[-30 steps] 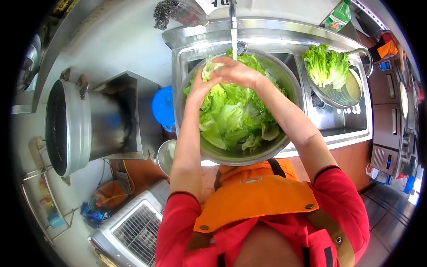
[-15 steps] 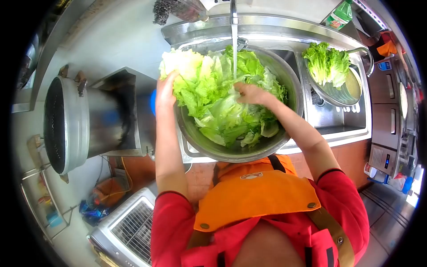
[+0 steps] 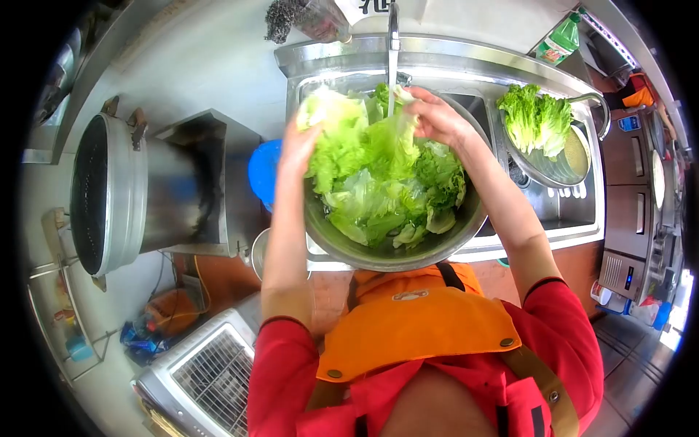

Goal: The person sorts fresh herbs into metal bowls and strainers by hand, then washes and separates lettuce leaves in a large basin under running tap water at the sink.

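A large metal bowl [image 3: 349, 251] full of green lettuce [image 3: 386, 207] rests over the left basin of the sink. My left hand [image 3: 297, 144] grips a bunch of pale lettuce leaves [image 3: 335, 124] at the bowl's left rim. At the upper right of the bowl, my right hand [image 3: 437, 120] pinches a lettuce leaf [image 3: 397, 146] beside the faucet [image 3: 393, 44]. Water from the faucet falls onto that leaf. The fingertips of my left hand are partly hidden by leaves.
On the right basin [image 3: 561, 207] a strainer [image 3: 579, 156] holds more lettuce [image 3: 535, 120]. A green bottle [image 3: 561, 42] stands at the back right. At left are a big metal pot [image 3: 109, 200] and a blue container [image 3: 265, 173].
My left hand spread a bunch of leaves out to the left, then moved back toward the bowl. My right hand went down into the lettuce and came up to the right with a leaf.
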The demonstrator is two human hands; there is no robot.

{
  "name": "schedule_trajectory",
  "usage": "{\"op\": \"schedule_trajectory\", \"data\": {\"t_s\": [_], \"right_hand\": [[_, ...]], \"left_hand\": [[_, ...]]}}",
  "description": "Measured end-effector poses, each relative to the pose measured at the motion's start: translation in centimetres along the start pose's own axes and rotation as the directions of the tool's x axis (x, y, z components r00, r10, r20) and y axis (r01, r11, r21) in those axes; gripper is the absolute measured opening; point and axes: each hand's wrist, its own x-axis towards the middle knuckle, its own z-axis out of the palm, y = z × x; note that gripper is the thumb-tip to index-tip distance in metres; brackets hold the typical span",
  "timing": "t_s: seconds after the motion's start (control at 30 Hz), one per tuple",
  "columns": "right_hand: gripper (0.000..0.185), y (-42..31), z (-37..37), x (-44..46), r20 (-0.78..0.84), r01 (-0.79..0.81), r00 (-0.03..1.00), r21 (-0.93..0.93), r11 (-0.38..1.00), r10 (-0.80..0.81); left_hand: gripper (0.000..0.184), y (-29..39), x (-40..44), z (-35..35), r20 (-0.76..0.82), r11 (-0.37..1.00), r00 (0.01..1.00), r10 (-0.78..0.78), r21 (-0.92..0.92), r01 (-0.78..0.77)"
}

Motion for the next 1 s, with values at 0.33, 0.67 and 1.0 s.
{"op": "schedule_trajectory", "data": {"t_s": [0.33, 0.67, 1.0], "right_hand": [[0.040, 1.6, 2.0, 5.5, 0.047, 0.084, 0.992, 0.418, 0.905, -0.114], [0.062, 1.1, 5.4, 4.6, 0.092, 0.070, 0.993, 0.083, 0.994, -0.078], [0.035, 2.6, -1.5, 6.9, -0.091, 0.062, 0.987, -0.549, 0.833, -0.134]], "left_hand": [[0.076, -2.1, 1.0, 8.2, 0.245, 0.956, 0.957, -0.157, -0.204, 0.210], [0.069, -2.8, 0.3, 7.6, 0.139, 0.982, 0.986, -0.091, -0.149, 0.112], [0.054, 0.9, -4.8, -0.6, -0.080, 0.941, 0.991, -0.109, -0.330, 0.077]]}}
